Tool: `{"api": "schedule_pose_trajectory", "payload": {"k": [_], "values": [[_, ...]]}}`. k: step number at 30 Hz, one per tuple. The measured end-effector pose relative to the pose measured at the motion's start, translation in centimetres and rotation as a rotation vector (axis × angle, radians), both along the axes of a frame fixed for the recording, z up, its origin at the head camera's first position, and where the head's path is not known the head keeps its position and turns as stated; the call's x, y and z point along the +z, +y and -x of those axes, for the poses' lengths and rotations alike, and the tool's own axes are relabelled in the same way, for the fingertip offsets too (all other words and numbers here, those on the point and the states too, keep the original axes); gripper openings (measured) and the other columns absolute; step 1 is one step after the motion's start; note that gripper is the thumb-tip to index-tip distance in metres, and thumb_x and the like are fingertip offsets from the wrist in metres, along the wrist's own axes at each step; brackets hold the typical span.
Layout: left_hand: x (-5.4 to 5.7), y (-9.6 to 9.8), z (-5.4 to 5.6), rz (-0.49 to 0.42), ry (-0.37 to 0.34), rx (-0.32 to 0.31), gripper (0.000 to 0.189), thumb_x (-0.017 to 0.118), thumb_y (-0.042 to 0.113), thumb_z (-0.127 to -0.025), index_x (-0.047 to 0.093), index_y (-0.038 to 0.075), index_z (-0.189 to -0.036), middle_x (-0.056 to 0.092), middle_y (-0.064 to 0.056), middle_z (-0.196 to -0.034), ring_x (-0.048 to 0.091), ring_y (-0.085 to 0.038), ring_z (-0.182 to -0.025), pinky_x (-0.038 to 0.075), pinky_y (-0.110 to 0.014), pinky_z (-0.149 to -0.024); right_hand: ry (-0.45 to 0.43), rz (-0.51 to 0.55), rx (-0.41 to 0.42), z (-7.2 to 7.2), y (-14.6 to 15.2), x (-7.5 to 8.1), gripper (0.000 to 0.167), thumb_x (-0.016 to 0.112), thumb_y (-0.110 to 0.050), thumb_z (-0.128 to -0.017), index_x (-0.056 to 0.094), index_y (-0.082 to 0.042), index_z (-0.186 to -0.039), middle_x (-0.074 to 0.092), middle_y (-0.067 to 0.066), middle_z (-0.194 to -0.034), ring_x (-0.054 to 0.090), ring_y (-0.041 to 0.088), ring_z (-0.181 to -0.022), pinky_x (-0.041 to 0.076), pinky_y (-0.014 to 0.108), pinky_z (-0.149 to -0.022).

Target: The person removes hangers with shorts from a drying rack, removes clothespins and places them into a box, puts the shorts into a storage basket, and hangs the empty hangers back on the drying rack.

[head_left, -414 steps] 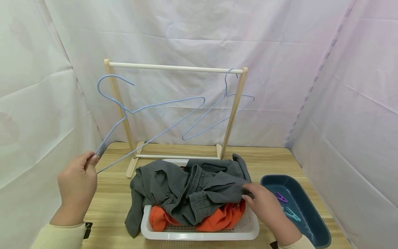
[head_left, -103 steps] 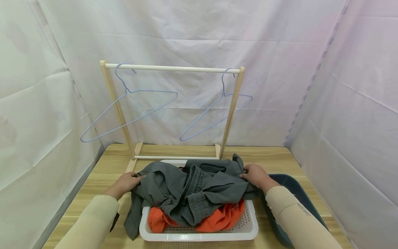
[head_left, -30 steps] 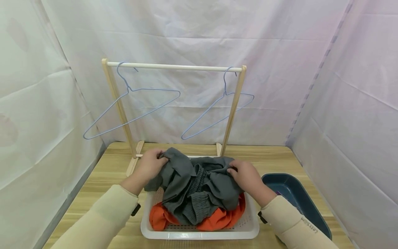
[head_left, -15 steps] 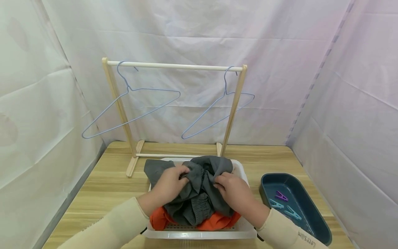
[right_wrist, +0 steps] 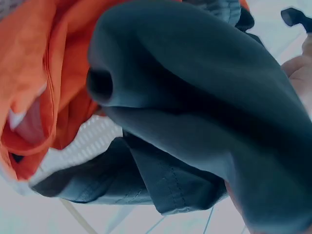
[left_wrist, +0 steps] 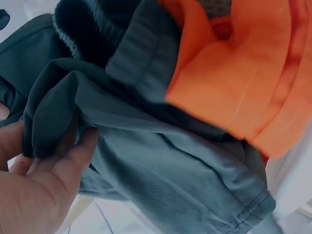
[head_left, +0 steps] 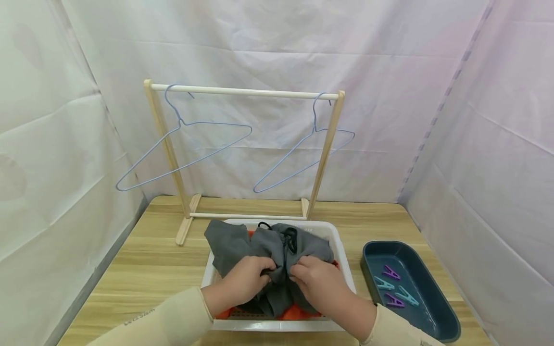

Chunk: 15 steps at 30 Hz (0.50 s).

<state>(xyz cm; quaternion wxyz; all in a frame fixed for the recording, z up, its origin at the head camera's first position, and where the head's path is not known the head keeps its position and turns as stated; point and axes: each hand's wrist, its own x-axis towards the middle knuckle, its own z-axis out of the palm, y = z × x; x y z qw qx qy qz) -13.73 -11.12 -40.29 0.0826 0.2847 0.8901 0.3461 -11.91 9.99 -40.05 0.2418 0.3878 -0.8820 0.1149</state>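
Note:
Dark grey pants (head_left: 229,242) with an elastic waistband and a black drawstring lie bunched over a white basket (head_left: 345,262). My left hand (head_left: 243,282) pinches a fold of them near the middle; the left wrist view shows thumb and fingers on the cloth and a stitched hem to the right. Close beside it, my right hand (head_left: 319,284) pinches the cloth from the right side. Grey fabric (right_wrist: 204,73) covers most of the right wrist view and hides nearly all of that hand. An orange garment (left_wrist: 229,87) lies underneath in the basket, partly covered.
Behind the basket stands a wooden rack (head_left: 242,91). From its bar hang a blue wire hanger (head_left: 216,123) at left and another hanger (head_left: 314,117) at right. A dark blue tray (head_left: 437,293) on the right holds several purple and teal clothespins (head_left: 407,296).
The left hanger, held earlier, now hangs on the rack. Both hands have moved inward and toward me, gathering the pants; the left part that draped over the basket's side is drawn in.

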Motion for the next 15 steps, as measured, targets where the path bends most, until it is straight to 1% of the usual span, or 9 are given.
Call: {"api": "schedule_pose_trajectory", "payload": {"k": [2, 5, 8, 11, 15], "values": [[-0.4, 0.2, -0.2, 0.023, -0.005, -0.041, 0.014, 0.067, 0.000, -0.086, 0.068, 0.012, -0.092, 0.068, 0.001, -0.092, 0.060, -0.006, -0.081, 0.049, -0.022, -0.068, -0.028, -0.037, 0.010, -0.4, 0.0, -0.3, 0.013, 0.080, -0.017, -0.077, 0.071, -0.016, -0.086, 0.058, -0.006, -0.077, 0.060, 0.010, -0.075, 0.052, 0.019, -0.061], [-1.0, 0.5, -0.3, 0.057, -0.015, -0.102, 0.017, 0.066, -0.001, -0.086, 0.070, 0.014, -0.092, 0.069, 0.003, -0.092, 0.062, -0.005, -0.083, 0.049, -0.020, -0.069, -0.120, -0.085, 0.013, -0.7, 0.0, -0.7, 0.010, 0.078, -0.018, -0.079, 0.070, -0.018, -0.085, 0.058, -0.007, -0.077, 0.060, 0.010, -0.076, 0.052, 0.020, -0.062], [-1.5, 0.9, -0.3, 0.087, -0.010, -0.146, 0.021, 0.065, -0.004, -0.084, 0.071, 0.016, -0.091, 0.069, 0.007, -0.090, 0.060, -0.003, -0.081, 0.048, -0.019, -0.069, -0.201, -0.138, 0.010, -0.7, 0.4, -1.0, 0.008, 0.076, -0.018, -0.081, 0.069, -0.019, -0.084, 0.057, -0.007, -0.077, 0.060, 0.011, -0.076, 0.051, 0.021, -0.061], [-1.8, 1.3, -0.1, 0.110, -0.013, -0.172, 0.023, 0.064, -0.006, -0.083, 0.070, 0.016, -0.088, 0.067, 0.009, -0.085, 0.055, 0.000, -0.073, 0.044, -0.017, -0.066, -0.244, -0.185, 0.000, -0.3, 0.8, -1.1, 0.007, 0.076, -0.018, -0.081, 0.069, -0.019, -0.083, 0.058, -0.007, -0.077, 0.060, 0.011, -0.075, 0.052, 0.022, -0.061], [-2.3, 1.7, 0.2, 0.142, -0.010, -0.184, 0.022, 0.064, -0.007, -0.082, 0.069, 0.015, -0.084, 0.064, 0.009, -0.080, 0.050, 0.001, -0.066, 0.039, -0.018, -0.063, -0.269, -0.227, -0.021, 0.4, 1.0, -1.3, 0.007, 0.076, -0.019, -0.081, 0.069, -0.020, -0.080, 0.057, -0.008, -0.075, 0.061, 0.012, -0.074, 0.052, 0.024, -0.060]]}}
